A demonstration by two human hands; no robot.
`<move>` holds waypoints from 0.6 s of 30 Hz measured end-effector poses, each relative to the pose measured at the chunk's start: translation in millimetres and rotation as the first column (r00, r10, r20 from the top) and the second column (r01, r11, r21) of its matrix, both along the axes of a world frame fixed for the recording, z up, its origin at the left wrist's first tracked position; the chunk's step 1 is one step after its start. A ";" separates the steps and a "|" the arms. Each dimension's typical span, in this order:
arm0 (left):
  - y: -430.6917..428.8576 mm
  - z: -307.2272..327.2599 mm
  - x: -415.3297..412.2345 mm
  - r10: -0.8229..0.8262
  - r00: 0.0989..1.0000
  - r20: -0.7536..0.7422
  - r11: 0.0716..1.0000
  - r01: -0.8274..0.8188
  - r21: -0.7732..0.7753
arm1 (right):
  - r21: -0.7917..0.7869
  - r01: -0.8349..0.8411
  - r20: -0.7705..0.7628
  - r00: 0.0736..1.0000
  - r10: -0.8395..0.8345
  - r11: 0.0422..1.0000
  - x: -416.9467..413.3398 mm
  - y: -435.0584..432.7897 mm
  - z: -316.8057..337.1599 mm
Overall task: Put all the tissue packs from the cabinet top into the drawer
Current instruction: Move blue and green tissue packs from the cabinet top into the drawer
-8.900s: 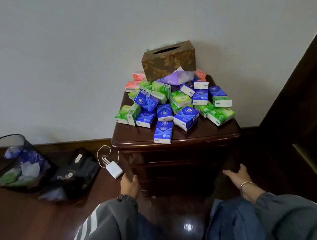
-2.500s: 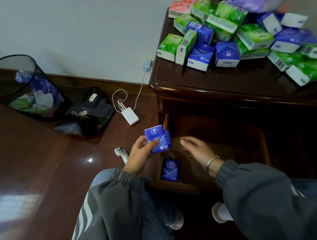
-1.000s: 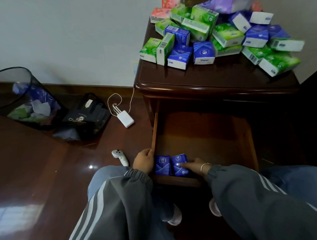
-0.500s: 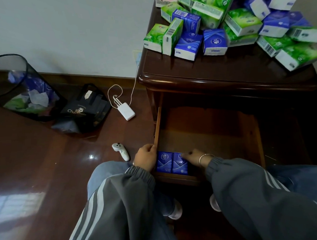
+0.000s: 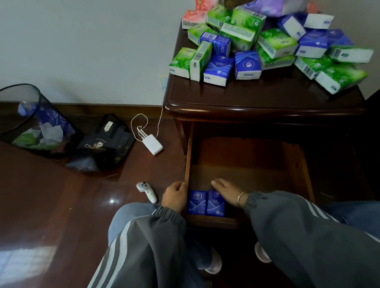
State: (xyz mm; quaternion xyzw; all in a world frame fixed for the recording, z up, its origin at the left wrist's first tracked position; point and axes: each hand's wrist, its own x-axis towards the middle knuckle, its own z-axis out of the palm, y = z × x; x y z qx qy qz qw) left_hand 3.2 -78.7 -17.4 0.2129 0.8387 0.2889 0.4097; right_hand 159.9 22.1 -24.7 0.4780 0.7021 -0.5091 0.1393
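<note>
**Asker:** Where are the tissue packs?

**Describer:** Most lie in a loose heap of green, blue and pink film-wrapped tissue packs (image 5: 276, 44) on the dark glossy wooden cabinet top (image 5: 258, 93), against a white wall. Two blue tissue packs (image 5: 197, 202) stand side by side, touching, in the near left corner of the open wooden drawer (image 5: 251, 167) below. The drawer's brown floor shows behind them.

**Asker:** And the hands?

**Describer:** The left hand (image 5: 175, 195) is curled over the drawer's left wall and grips it, just beside the two packs. The right hand (image 5: 224, 189) has its fingers fairly straight and close together. It rests on the top of the right-hand blue pack and pinches nothing.

**Asker:** How would a pack handle?

**Describer:** Judging by looks, each is light, soft and squashy: a small block of paper in slick film. It should not break, but the film may slip, and a hard squeeze would dent it. It is best held across the two broad faces, thumb on one and fingers on the other. One hand could probably take several at once.

**Asker:** Anything to watch?

**Describer:** The heap is loose, with packs leaning on each other and some near the cabinet's right edge. Pulling a lower pack could tumble the rest, so the front and top ones look safest to take first.
</note>
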 end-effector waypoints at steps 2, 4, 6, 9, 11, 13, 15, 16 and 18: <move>-0.7 3.1 1.0 -0.004 1.000 0.012 1.000 0.004 0.000 | 0.077 -0.016 -0.065 0.998 0.021 0.997 10.5 1.1 23.1; 0.1 9.5 2.0 -0.030 0.999 -0.020 1.000 0.030 0.000 | 0.255 -0.097 -0.136 0.982 0.135 0.962 28.1 5.8 55.3; 3.5 21.5 2.1 0.001 0.993 -0.119 0.999 0.005 0.045 | 0.498 -0.091 -0.221 0.948 0.228 0.862 49.7 15.7 93.4; 15.4 53.1 -1.7 0.157 0.946 -0.284 0.967 -0.089 0.237 | 0.806 0.180 -0.348 0.914 0.206 0.564 80.9 49.3 143.9; 28.1 82.0 -5.2 0.265 0.905 -0.334 0.907 -0.117 0.404 | 0.885 0.284 -0.347 0.931 0.115 0.369 97.2 82.7 163.4; 42.9 114.9 -9.0 0.332 0.869 -0.367 0.838 -0.092 0.538 | 0.914 0.251 -0.271 0.962 0.018 0.319 105.2 112.5 171.0; 59.1 145.1 -13.0 0.341 0.837 -0.428 0.791 -0.010 0.612 | 0.924 0.130 -0.122 0.992 -0.045 0.361 105.5 127.4 164.0; 67.9 158.3 -14.8 0.328 0.822 -0.465 0.779 0.043 0.626 | 0.929 0.068 -0.046 0.997 -0.070 0.363 104.6 129.7 158.3; 87.7 180.6 -18.1 0.287 0.796 -0.533 0.779 0.130 0.613 | 0.941 -0.003 0.039 0.994 -0.097 0.340 102.5 129.0 148.6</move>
